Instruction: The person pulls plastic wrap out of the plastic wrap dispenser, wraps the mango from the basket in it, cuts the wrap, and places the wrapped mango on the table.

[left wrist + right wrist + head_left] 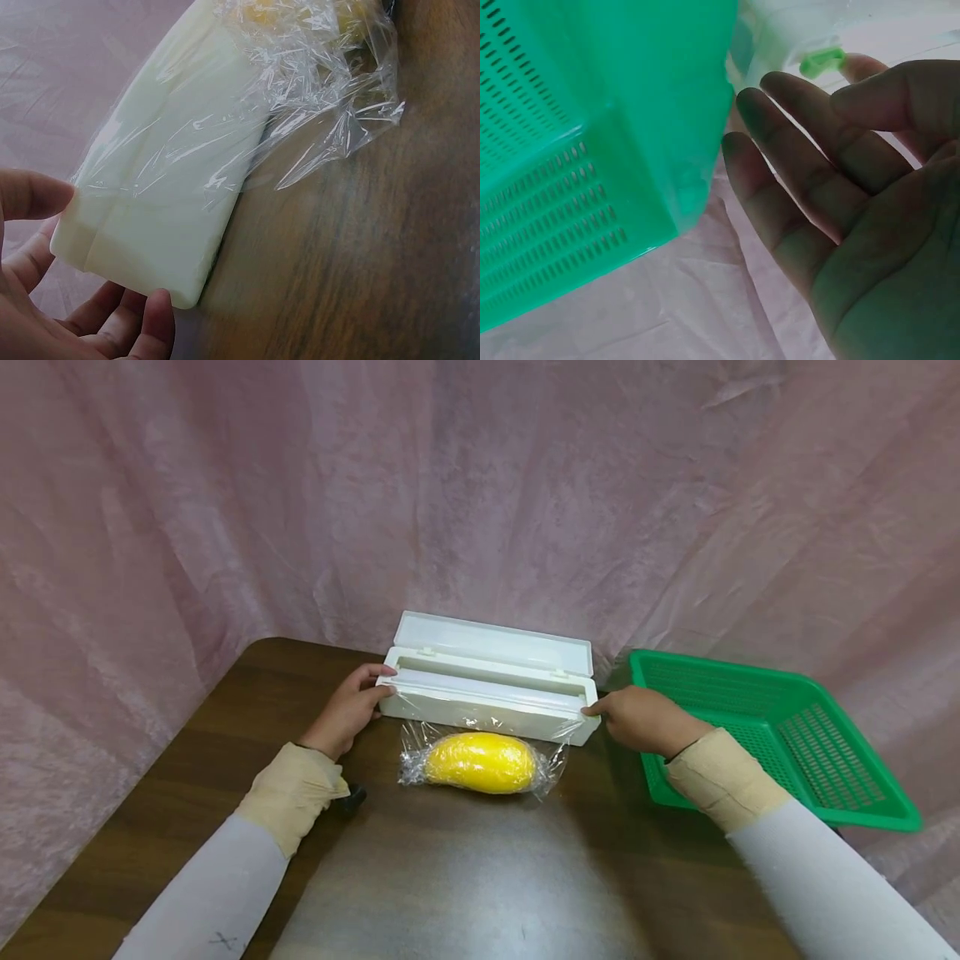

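A white cling film dispenser [480,710] stands on the table with its lid [495,642] raised and a film roll [487,687] inside. My left hand [347,706] grips its left end, thumb on the front edge and fingers around the end. My right hand [641,718] is at the right end. In the right wrist view, its index fingertip touches a small green slider [822,61], while the other fingers are loosely extended. Clear film [172,157] hangs over the box's front. Just before the box lies a smooth, elongated yellow object [480,763] wrapped in film, crumpled at its ends.
A green perforated basket [813,752] stands at the right, close beside my right hand. A small black object [351,799] lies by my left wrist. The brown wooden table [465,877] extends toward me, and a pink curtain [480,510] hangs behind it.
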`<control>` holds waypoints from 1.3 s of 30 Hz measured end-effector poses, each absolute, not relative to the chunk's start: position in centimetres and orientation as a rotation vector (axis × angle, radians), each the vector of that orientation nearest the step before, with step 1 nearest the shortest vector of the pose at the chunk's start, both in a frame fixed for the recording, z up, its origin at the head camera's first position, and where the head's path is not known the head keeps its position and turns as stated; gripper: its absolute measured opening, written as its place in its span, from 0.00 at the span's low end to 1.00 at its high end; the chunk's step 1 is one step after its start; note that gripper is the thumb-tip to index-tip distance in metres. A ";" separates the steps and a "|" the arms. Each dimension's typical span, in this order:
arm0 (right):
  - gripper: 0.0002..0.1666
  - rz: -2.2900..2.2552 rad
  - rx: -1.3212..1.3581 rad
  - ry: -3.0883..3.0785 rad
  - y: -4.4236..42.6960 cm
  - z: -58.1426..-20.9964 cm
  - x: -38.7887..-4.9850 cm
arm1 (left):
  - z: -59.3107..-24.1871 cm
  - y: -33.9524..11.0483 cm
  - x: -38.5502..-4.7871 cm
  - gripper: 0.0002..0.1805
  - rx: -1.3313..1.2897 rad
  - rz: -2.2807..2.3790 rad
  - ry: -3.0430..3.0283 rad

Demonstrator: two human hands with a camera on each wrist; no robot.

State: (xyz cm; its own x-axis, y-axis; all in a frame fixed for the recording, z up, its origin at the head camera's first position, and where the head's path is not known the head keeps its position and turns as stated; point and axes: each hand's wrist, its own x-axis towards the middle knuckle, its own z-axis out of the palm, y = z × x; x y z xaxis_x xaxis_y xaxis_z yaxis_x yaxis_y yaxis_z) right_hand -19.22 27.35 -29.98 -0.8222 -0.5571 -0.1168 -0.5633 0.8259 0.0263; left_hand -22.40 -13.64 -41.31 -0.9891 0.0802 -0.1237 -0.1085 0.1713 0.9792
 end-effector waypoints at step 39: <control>0.33 -0.138 -0.876 3.148 22.6 -30.6 -14.8 | -38.0 -13.4 -20.8 0.36 0.207 1.493 2.881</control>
State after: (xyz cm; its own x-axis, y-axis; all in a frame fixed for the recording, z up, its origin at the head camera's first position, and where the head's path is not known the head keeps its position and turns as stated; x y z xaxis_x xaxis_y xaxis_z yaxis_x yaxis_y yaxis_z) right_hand -14.81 22.63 -30.57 -0.8489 -0.5079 0.1465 -0.5188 0.8536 -0.0464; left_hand -20.82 -13.43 -38.03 -0.9859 0.0622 0.1556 0.1630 0.5715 0.8042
